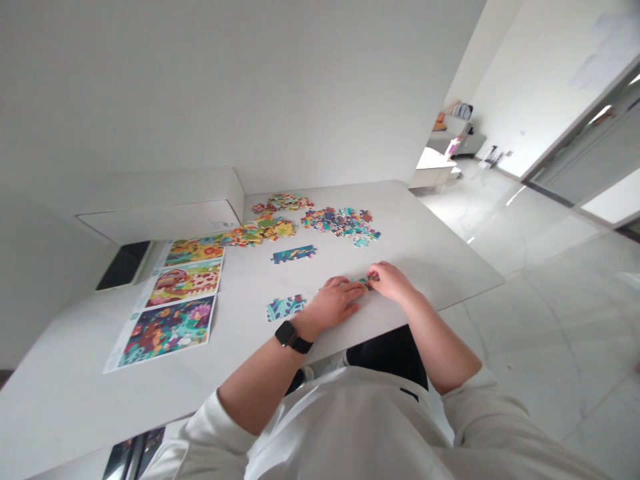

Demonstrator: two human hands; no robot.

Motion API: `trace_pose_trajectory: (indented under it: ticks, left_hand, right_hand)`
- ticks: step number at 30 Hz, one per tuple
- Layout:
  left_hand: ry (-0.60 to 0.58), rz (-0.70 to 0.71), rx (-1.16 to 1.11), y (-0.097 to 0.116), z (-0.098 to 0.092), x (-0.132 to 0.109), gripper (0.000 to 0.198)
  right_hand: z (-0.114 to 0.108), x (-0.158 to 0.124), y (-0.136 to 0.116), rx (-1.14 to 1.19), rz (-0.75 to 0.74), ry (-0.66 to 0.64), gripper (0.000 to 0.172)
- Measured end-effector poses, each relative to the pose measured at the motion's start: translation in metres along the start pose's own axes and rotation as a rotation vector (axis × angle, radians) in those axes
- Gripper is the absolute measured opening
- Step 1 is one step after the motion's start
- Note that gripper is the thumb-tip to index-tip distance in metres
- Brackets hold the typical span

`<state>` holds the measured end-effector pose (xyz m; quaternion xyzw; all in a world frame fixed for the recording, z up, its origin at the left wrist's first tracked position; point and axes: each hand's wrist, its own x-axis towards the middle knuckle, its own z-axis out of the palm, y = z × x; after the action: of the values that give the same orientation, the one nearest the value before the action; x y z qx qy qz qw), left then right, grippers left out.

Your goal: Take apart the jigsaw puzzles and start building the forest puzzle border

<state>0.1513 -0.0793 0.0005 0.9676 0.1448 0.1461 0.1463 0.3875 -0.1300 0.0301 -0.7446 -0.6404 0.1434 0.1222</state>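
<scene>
My left hand (pixel 334 301), with a black watch on the wrist, lies on the white table (pixel 430 247), its fingers stretched toward a small green puzzle piece (pixel 364 283). My right hand (pixel 389 280) has its fingers curled and pinched on that same piece. Both hands meet near the table's front edge. A joined teal cluster of pieces (pixel 285 308) lies just left of my left hand. A joined blue strip of pieces (pixel 294 254) lies farther back.
Loose piles of puzzle pieces (pixel 341 223) and more pieces (pixel 260 232) lie at the back of the table. A sheet with three reference pictures (pixel 173 303) lies at the left. A white box (pixel 165 207) and a dark phone (pixel 124 265) are at the back left.
</scene>
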Motion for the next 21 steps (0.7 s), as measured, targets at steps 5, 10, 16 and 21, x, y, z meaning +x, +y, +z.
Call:
trace_pose_trajectory:
  ticks: [5, 10, 16, 21]
  left_hand:
    - [-0.001, 0.008, 0.004, 0.001, -0.002, 0.0, 0.048]
    - [-0.01, -0.02, 0.018, 0.005, -0.002, -0.001, 0.046]
    - [0.075, -0.052, -0.031, 0.008, -0.007, 0.0, 0.038]
    - [0.372, -0.2, -0.228, 0.0, -0.021, 0.0, 0.026]
  right_hand:
    - [0.0, 0.002, 0.001, 0.01, 0.0, 0.003, 0.013]
    - [-0.002, 0.002, -0.001, -0.006, -0.008, -0.01, 0.011]
    - [-0.012, 0.01, -0.002, -0.026, -0.045, -0.011, 0.011]
    - [-0.032, 0.025, -0.004, -0.03, -0.06, 0.038, 0.013]
